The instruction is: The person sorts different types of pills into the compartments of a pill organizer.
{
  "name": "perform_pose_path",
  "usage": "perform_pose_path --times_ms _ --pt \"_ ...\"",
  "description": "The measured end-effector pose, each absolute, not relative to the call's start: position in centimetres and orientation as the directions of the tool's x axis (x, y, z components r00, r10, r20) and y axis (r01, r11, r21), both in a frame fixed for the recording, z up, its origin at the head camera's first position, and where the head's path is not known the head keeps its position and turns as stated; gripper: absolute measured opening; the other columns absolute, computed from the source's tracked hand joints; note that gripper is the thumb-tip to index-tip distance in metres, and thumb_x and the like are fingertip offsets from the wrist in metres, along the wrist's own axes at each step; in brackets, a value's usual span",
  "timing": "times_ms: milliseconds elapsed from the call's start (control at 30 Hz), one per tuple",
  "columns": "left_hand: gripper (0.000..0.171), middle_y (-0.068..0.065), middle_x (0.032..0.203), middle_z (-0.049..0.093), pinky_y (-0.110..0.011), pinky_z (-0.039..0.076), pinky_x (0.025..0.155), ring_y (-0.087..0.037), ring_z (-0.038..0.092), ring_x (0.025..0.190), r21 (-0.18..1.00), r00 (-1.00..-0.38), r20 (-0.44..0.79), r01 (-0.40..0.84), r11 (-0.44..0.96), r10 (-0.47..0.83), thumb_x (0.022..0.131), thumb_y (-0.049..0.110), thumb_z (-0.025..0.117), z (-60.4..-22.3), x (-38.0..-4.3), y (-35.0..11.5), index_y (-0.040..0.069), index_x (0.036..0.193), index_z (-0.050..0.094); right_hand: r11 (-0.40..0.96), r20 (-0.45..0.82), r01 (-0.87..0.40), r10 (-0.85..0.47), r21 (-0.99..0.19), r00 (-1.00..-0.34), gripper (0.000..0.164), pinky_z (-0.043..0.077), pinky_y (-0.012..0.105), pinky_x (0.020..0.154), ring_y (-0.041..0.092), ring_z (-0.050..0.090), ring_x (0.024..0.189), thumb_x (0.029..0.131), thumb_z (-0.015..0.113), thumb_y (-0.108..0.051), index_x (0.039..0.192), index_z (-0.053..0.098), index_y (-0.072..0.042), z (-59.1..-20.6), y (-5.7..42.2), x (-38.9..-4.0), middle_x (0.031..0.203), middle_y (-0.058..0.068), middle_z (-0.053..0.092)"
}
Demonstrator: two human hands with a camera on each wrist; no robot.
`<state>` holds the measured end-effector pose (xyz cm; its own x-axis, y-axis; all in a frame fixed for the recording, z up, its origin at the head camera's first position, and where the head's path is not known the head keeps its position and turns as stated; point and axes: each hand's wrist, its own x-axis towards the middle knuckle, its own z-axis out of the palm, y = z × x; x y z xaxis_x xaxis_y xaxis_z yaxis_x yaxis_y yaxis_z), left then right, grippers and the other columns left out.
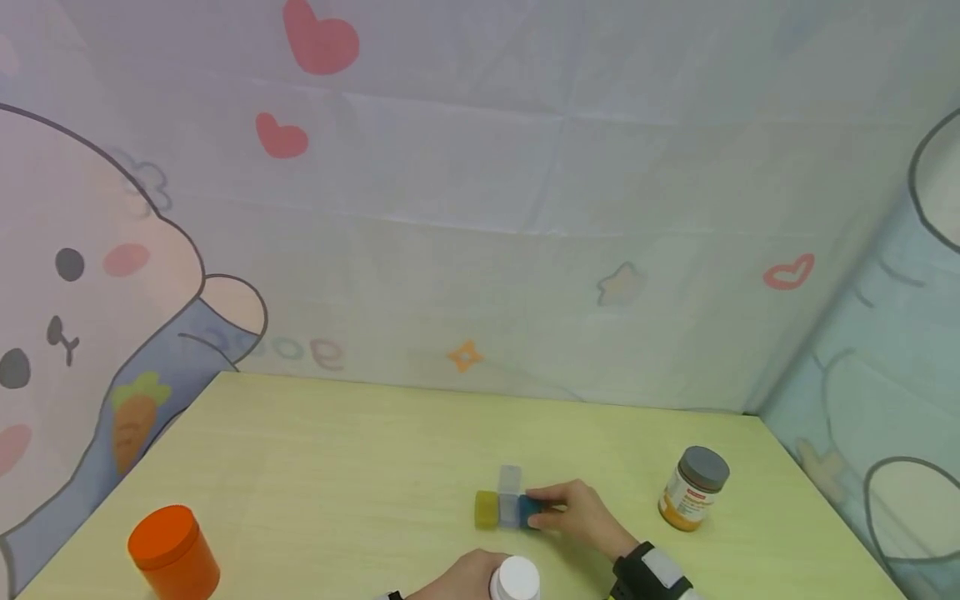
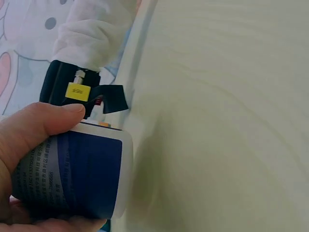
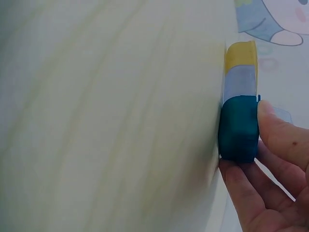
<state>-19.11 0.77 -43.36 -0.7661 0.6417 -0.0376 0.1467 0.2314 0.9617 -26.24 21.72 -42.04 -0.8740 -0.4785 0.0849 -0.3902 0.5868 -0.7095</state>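
Note:
A small pill organizer (image 1: 508,511) stands on the table, its yellow, pale clear and blue compartments in a row. The pale middle lid (image 1: 510,478) is flipped up toward the back. My right hand (image 1: 577,515) pinches the blue end compartment (image 3: 238,129), with the thumb at its lid side and fingers at its end in the right wrist view. Nearer the front edge, my left hand (image 1: 465,577) grips a white bottle (image 1: 516,578) with a white cap. In the left wrist view, thumb and fingers wrap the bottle's dark blue printed label (image 2: 94,169).
An orange lidded jar (image 1: 176,554) stands at the front left of the pale yellow table (image 1: 337,467). To the right is a supplement jar (image 1: 693,490) with a grey lid and orange-white label. A printed cloth (image 1: 480,183) hangs behind the table and along its sides.

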Motion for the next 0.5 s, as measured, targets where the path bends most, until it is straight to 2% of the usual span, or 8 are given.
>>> perform_pose_path --times_ms 100,300,500 --pt "0.019 0.009 0.079 0.062 -0.020 0.044 0.071 -0.001 0.054 0.072 0.956 -0.775 -0.049 0.147 0.255 0.630 0.074 0.011 0.072 -43.9 -19.0 0.7 0.009 0.092 0.066 0.591 0.072 -0.380 -0.477 -0.711 -0.876 0.039 0.049 0.040 0.079 0.038 0.059 0.098 0.077 0.072 -0.017 0.109 0.063 0.004 -42.1 21.5 -26.2 0.108 0.024 0.061" --pt "0.019 0.012 0.077 0.060 -0.018 0.043 0.069 0.002 0.051 0.070 0.948 -0.780 0.012 0.208 0.241 0.626 0.073 0.010 0.072 -44.6 -19.1 0.7 0.005 0.090 0.065 0.580 0.046 -0.353 -0.476 -0.734 -0.878 0.042 0.049 0.040 0.080 0.037 0.058 0.100 0.078 0.071 -0.019 0.112 0.062 0.003 -42.2 21.7 -26.3 0.111 0.022 0.061" --pt "0.018 0.011 0.077 0.061 -0.020 0.044 0.070 0.000 0.054 0.071 0.958 -0.780 -0.030 0.155 0.240 0.624 0.074 0.012 0.072 -44.6 -19.0 0.8 0.009 0.090 0.065 0.553 0.046 -0.312 -0.441 -0.772 -0.896 0.052 0.048 0.036 0.083 0.036 0.056 0.105 0.081 0.068 -0.027 0.121 0.055 0.004 -41.7 22.0 -26.2 0.116 0.021 0.059"
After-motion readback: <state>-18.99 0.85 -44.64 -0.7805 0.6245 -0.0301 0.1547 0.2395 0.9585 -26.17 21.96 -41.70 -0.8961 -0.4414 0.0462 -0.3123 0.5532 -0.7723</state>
